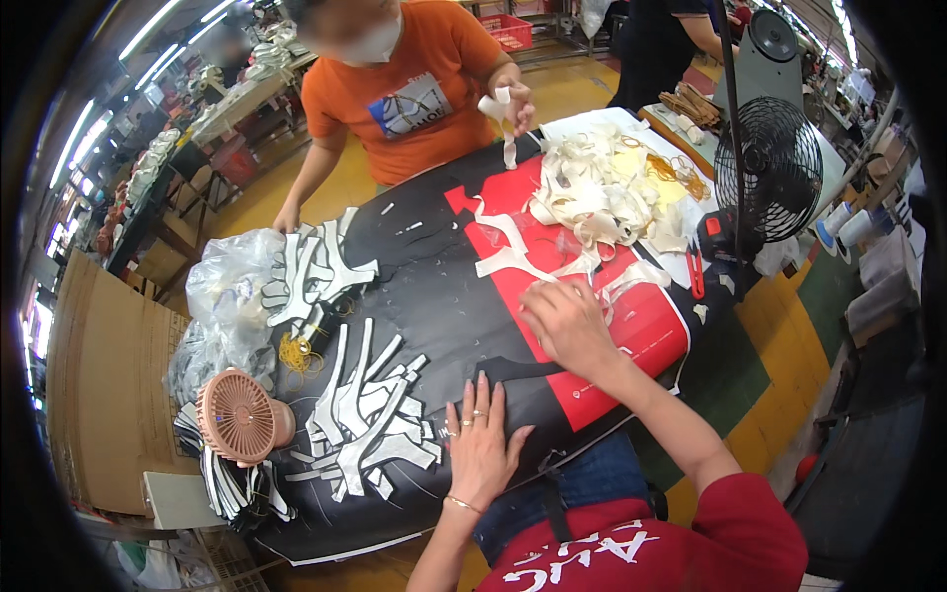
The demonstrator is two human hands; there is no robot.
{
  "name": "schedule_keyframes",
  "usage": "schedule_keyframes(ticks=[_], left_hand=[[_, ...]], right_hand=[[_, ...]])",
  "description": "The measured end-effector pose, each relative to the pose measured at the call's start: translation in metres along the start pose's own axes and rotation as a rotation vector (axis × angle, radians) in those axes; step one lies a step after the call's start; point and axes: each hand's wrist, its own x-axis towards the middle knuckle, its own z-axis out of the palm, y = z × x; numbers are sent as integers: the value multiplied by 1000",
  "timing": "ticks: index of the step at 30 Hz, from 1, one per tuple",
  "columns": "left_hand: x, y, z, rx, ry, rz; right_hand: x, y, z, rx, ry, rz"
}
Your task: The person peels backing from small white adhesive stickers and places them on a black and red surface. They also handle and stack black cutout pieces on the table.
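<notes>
My left hand point(480, 444) lies flat on the black tabletop point(434, 266), fingers spread. Its fingertips reach the end of a dark, narrow cut piece point(518, 369) that stretches toward the red sheet point(646, 331). Over that sheet, my right hand point(572, 326) has its fingers bent inward; whatever is between them is hidden. Just beyond its fingers lie white branched fabric pieces point(508, 247). A pile of white cut pieces point(370, 424) lies left of my left hand. Across the table, a co-worker's hand point(508, 104) holds up a white strip point(509, 148).
A heap of cream scraps point(592, 187) covers the far right, with a red-handled cutter point(696, 273) and a black fan point(769, 163) nearby. At left are another stack of white pieces point(321, 271), a plastic bag point(232, 286) and a small pink fan point(237, 416).
</notes>
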Motion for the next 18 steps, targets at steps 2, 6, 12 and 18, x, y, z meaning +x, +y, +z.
schedule_keyframes(ticks=[2,6,12,18], left_hand=[[-1,1,5,25,15,-17],[-6,1,12,105,108,-32],[-3,1,15,30,186,-38],[-1,11,-9,-758,408,-243]], right_hand=[[31,15,23,-164,61,-106],[60,29,58,-350,-11,-272],[69,39,51,-162,25,-272],[31,7,-3,596,222,28]])
